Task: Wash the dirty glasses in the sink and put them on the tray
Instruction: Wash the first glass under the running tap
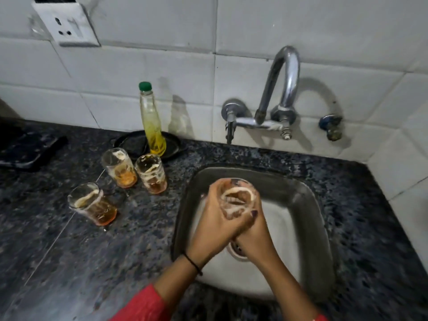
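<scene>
Left grip (214,218) and right grip (256,230) both curl round the foamy glass (236,199) over the sink (303,200), so drips land inside.

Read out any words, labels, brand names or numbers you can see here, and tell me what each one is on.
No readable text in this view.
bottle: clear, green cap, no label shows.
wall socket: plain white plate, no legible marking.
three standing glasses: only residue, no print.
held glass: motion-blurred, no print seen.
</scene>
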